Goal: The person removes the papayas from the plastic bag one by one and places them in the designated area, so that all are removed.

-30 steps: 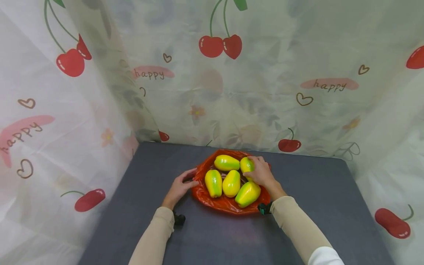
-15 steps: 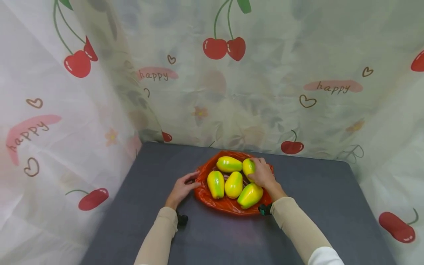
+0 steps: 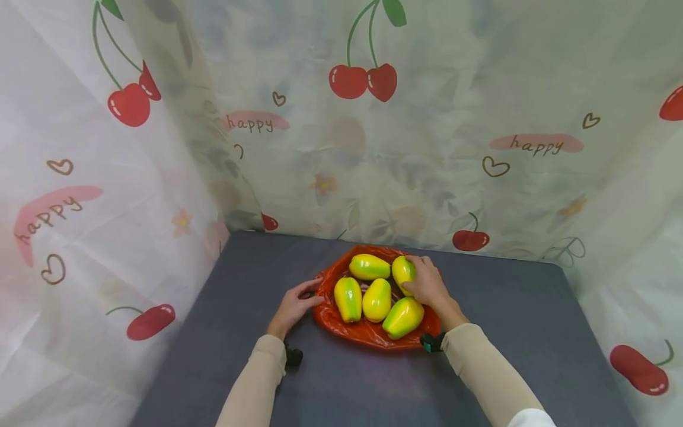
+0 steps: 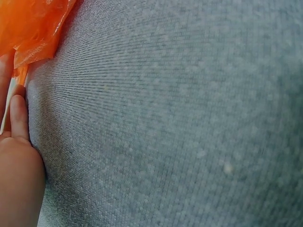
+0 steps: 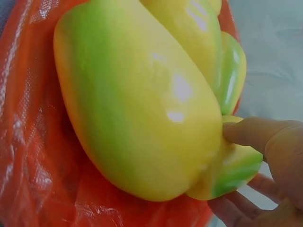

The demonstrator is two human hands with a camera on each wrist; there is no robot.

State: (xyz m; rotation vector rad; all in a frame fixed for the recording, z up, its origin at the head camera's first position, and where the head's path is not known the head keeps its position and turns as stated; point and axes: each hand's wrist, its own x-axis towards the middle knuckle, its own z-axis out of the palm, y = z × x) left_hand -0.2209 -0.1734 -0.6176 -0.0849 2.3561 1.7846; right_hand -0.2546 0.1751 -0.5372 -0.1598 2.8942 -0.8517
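A red plastic bag (image 3: 341, 329) lies spread on the dark table in the head view, with several glossy yellow-green papayas in it. My right hand (image 3: 429, 284) grips the papaya (image 3: 402, 271) at the back right, thumb on the near side. The right wrist view shows thumb and fingers on either side of that papaya (image 5: 241, 165), partly behind a nearer papaya (image 5: 142, 104). At the bag's left edge, my left hand (image 3: 293, 305) touches the plastic, thumb and fingers apart. The left wrist view shows its fairly straight fingers (image 4: 19, 116) by the orange-looking bag (image 4: 33, 28).
The dark grey table (image 3: 256, 255) extends around the bag on every side. Behind and beside it hangs a pale curtain (image 3: 416, 166) printed with cherries and hearts. A small black device (image 3: 293, 356) sits at the left wrist, another (image 3: 431, 342) at the right.
The gripped papaya has shifted slightly right along with my right hand. My left hand stays at the bag's edge. The whole head view has moved a little.
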